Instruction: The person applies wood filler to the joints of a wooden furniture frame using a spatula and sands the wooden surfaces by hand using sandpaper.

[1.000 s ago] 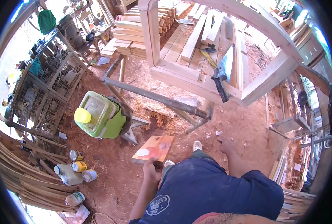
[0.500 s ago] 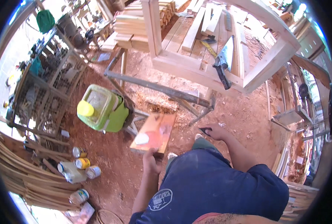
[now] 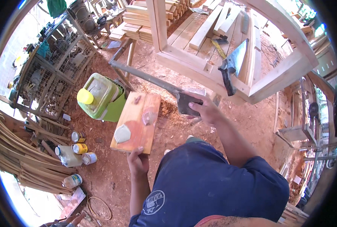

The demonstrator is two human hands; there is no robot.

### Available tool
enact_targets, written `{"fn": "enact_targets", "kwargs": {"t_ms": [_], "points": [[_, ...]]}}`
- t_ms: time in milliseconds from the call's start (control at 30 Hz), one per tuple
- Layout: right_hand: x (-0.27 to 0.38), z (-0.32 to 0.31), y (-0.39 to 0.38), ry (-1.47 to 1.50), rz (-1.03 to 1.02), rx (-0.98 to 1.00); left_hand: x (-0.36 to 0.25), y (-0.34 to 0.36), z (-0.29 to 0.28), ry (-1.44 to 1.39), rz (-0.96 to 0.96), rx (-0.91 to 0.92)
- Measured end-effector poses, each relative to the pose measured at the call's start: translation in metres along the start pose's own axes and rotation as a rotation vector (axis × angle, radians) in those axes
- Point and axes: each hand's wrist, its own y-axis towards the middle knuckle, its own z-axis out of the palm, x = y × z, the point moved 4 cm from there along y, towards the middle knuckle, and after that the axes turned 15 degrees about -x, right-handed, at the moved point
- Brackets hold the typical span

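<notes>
Your left hand [image 3: 138,162] has raised the putty-dabbed wooden board [image 3: 136,122] by its near edge, while your right hand [image 3: 206,109] now pinches a dark flat scraper [image 3: 187,103] beside it.

The person's left hand [image 3: 137,162] is raised in front of the torso, fingers curled in a grip, forearm running straight down to the lower edge. The right hand [image 3: 206,110] (arm extended forward, elbow slightly bent) is closed in a pinching hold, knuckles up.

Green jug [image 3: 100,96] crowds the board's [image 3: 137,121] left; right side open.
</notes>
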Motion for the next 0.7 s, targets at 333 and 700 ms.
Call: {"fn": "enact_targets", "kwargs": {"t_ms": [333,700], "points": [[0.124,0.028,0.046,-0.848,-1.009,-0.329,0.063,0.022,-0.045,-0.065,-0.235,-0.314],[0.077,0.081,0.097,-0.837,-0.588,-0.431,-0.011,0.160,0.010,0.191,-0.373,0.076]]}}
